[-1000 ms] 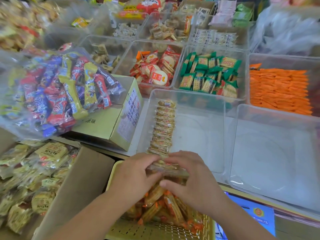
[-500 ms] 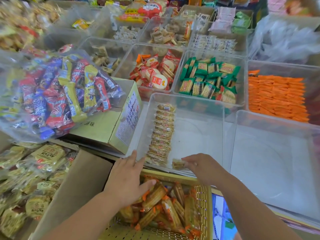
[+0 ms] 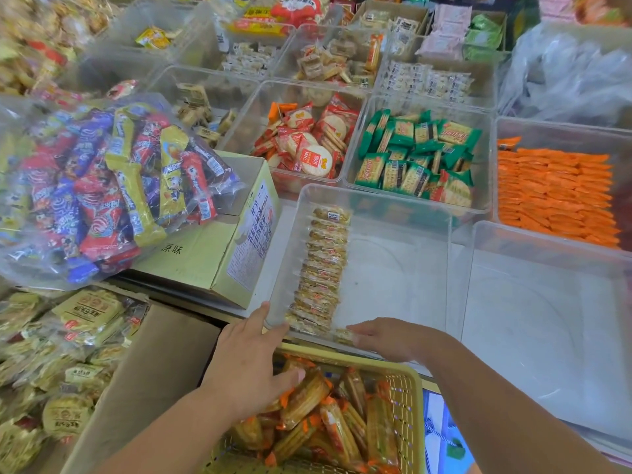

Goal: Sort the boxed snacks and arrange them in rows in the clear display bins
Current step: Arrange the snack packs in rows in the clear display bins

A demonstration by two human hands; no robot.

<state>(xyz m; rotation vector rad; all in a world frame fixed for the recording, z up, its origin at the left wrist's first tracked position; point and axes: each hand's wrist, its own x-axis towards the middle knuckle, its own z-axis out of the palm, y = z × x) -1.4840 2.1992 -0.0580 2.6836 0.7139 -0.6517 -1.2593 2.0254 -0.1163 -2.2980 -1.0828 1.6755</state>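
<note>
While two bare forearms stretch in from the near edge, the biggest things out front are two clear display bins. The centre bin (image 3: 393, 285) is a smooth hard-plastic rectangle with rounded corners, and the right bin (image 3: 547, 319) is the same make, standing right against its side.

Off to the left, one crinkly transparent bag (image 3: 102, 186) bulges with red, blue and yellow snack bars, and it's leaning on one pale cardboard box (image 3: 205, 261).

Down front there's one yellow basket (image 3: 408, 384), plastic with a slotted wall, holding a loose heap of orange-ended packets (image 3: 307, 401), glossy and ribbed.

Inside the centre bin, one row (image 3: 321, 268) of small see-through cracker packets runs near the left wall from far end to near end, overlapped like shingles. That's more than a dozen, lapped too tightly for an exact count.

The left hand (image 3: 249, 367) is released, fingers straight and spread. Its fingertips are up at the centre bin's near-left corner, and the thumb lies on a packet in the basket.

The right hand (image 3: 390, 340) grasps one single packet (image 3: 343, 335) at its fingertips. It's low in the centre bin at the near wall, just beside the row's near end.
</note>
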